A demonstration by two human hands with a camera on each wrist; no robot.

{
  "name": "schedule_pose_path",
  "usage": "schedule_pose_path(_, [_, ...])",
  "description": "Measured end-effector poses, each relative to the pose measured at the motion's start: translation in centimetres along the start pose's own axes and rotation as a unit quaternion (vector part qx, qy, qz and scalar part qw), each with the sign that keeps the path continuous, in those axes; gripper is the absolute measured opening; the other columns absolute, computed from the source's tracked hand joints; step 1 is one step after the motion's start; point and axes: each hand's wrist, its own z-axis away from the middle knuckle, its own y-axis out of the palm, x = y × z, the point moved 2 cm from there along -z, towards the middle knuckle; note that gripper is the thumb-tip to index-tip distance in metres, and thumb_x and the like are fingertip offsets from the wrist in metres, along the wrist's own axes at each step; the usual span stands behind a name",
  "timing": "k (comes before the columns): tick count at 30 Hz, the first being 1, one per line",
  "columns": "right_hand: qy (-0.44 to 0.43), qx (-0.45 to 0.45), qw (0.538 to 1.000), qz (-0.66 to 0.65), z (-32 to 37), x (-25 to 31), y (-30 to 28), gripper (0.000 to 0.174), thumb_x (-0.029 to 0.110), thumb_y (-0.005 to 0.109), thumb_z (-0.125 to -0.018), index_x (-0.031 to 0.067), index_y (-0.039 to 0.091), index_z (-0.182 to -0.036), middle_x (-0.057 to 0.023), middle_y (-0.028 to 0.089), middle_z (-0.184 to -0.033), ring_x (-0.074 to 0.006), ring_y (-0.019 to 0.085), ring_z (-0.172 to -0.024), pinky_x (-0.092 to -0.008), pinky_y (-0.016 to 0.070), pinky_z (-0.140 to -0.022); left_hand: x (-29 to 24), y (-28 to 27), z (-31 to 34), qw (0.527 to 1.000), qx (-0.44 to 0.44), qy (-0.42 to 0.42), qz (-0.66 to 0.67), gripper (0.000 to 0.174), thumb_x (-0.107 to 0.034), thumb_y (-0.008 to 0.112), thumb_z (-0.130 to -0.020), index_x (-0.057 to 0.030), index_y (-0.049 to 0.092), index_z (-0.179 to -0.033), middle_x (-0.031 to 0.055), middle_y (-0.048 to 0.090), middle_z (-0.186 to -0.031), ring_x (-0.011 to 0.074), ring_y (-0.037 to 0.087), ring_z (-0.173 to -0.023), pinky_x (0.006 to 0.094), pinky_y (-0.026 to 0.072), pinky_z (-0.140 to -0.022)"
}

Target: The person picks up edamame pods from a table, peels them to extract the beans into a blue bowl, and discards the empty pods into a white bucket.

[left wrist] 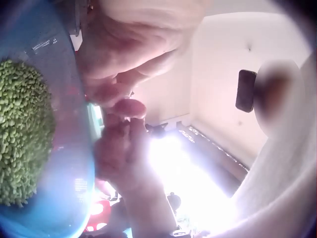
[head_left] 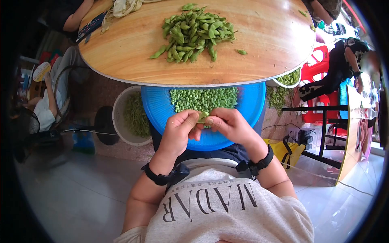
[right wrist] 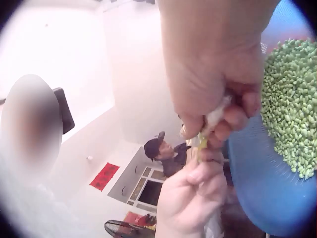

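My left hand (head_left: 177, 128) and right hand (head_left: 231, 124) pinch 1 green pod (head_left: 203, 116) above the blue basin (head_left: 154, 109), which can catch anything slipping free.

Head cam peers forward and down over the left hand (head_left: 181, 128) and right hand (head_left: 229, 124), the surface (head_left: 121, 52) beyond them. Wrist cams sit super close, each looking past its own hand toward the other; all three views catch the blue basin (head_left: 252, 101).
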Motion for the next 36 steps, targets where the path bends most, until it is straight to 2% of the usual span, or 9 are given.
schedule_pose_path(4, [0.063,-0.07,0.996,-0.003,-0.2,0.4,-1.3,0.023,0.019,0.069,-0.076,-0.0004,0.06,-0.085,-0.0083,0.056,-0.069,-0.0128,0.05,-0.058,-0.0279,0.0428,-0.054,-0.7,0.1,0.4,0.99,-0.005,0.029,-0.14,0.019,-0.005,0.046,-0.089,0.0039,0.054,-0.105,0.0063,0.059,-0.074,0.009,0.054,-0.057,0.02,0.0419,-0.051])
schedule_pose_path(8, [-0.139,-0.062,0.978,0.14,-1.4,1.9,-0.1,0.027,0.019,0.073,-0.071,-0.001,0.06,-0.084,-0.0098,0.055,-0.068,-0.0145,0.051,-0.06,-0.0294,0.0443,-0.057,-1.2,0.9,0.7,0.974,-0.001,0.102,-0.203,0.026,0.003,0.045,-0.087,0.0044,0.049,-0.112,0.0067,0.059,-0.074,0.0103,0.055,-0.06,0.022,0.0451,-0.057])
schedule_pose_path(13, [0.013,0.067,0.997,-0.019,-1.8,0.0,0.3,0.023,0.021,0.073,-0.072,0.003,0.061,-0.078,-0.0018,0.047,-0.061,-0.01,0.042,-0.056,-0.0268,0.0351,-0.049,-1.5,0.5,1.2,0.97,0.03,0.053,-0.236,0.033,0.005,0.044,-0.085,0.0033,0.044,-0.118,0.0073,0.059,-0.074,0.0104,0.056,-0.061,0.0206,0.0433,-0.057])
schedule_pose_path(16, [-0.014,0.095,0.995,0.004,-1.9,-0.2,0.2,0.019,0.018,0.072,-0.072,0.003,0.061,-0.078,-0.0022,0.049,-0.061,-0.0087,0.043,-0.056,-0.0253,0.0366,-0.049,-0.9,0.0,1.1,0.97,0.035,0.065,-0.233,0.033,0.006,0.043,-0.084,0.0038,0.044,-0.117,0.0075,0.059,-0.071,0.0095,0.056,-0.058,0.0208,0.0433,-0.053])
schedule_pose_path(25, [0.056,0.022,0.995,-0.074,-1.9,-1.2,-0.5,0.016,0.013,0.067,-0.07,0.0022,0.062,-0.081,-0.0079,0.057,-0.07,-0.0168,0.054,-0.062,-0.029,0.0454,-0.058,-1.4,-0.3,0.9,0.977,0.009,0.04,-0.208,0.025,0.004,0.04,-0.086,0.0029,0.048,-0.109,0.01,0.059,-0.08,0.0093,0.053,-0.058,0.0209,0.0443,-0.055])
schedule_pose_path(28, [-0.077,0.009,0.983,0.165,-1.8,-0.7,-1.5,0.019,0.014,0.069,-0.068,0.0029,0.063,-0.083,-0.0111,0.056,-0.073,-0.0238,0.056,-0.065,-0.0328,0.0466,-0.06,-2.1,-3.1,1.2,0.97,-0.044,0.085,-0.224,0.02,0.003,0.039,-0.087,0.0029,0.053,-0.101,0.0095,0.061,-0.083,0.0078,0.052,-0.058,0.0204,0.0436,-0.054])
schedule_pose_path(32, [-0.049,-0.03,0.961,0.272,-1.4,3.3,-3.1,0.018,0.011,0.07,-0.067,0.003,0.064,-0.082,-0.0106,0.053,-0.07,-0.0255,0.057,-0.065,-0.0319,0.0458,-0.058,-4.2,-9.1,2.4,0.888,-0.225,0.12,-0.383,0.027,0.004,0.04,-0.083,0.0012,0.054,-0.105,0.0089,0.062,-0.082,0.0088,0.054,-0.059,0.0213,0.0447,-0.055])
schedule_pose_path(35, [-0.02,-0.024,0.956,0.293,-2.2,5.0,-4.1,0.014,0.007,0.069,-0.067,0.0024,0.063,-0.078,-0.0131,0.054,-0.072,-0.0271,0.056,-0.06,-0.0335,0.0448,-0.053,-5.5,-13.1,3.4,0.741,-0.319,0.027,-0.59,0.031,0.0,0.044,-0.078,0.0011,0.055,-0.107,0.0201,0.06,-0.087,0.0294,0.061,-0.068,0.0334,0.0482,-0.069])
schedule_pose_path(36, [-0.014,-0.019,0.956,0.291,-2.5,5.4,-4.4,0.013,0.007,0.069,-0.067,0.0024,0.062,-0.078,-0.0134,0.055,-0.072,-0.0276,0.055,-0.059,-0.0338,0.0446,-0.053,-5.3,-13.9,3.5,0.673,-0.334,0.085,-0.654,0.031,0.0,0.044,-0.078,0.0012,0.055,-0.108,0.0211,0.06,-0.09,0.0306,0.062,-0.069,0.0338,0.0481,-0.071])
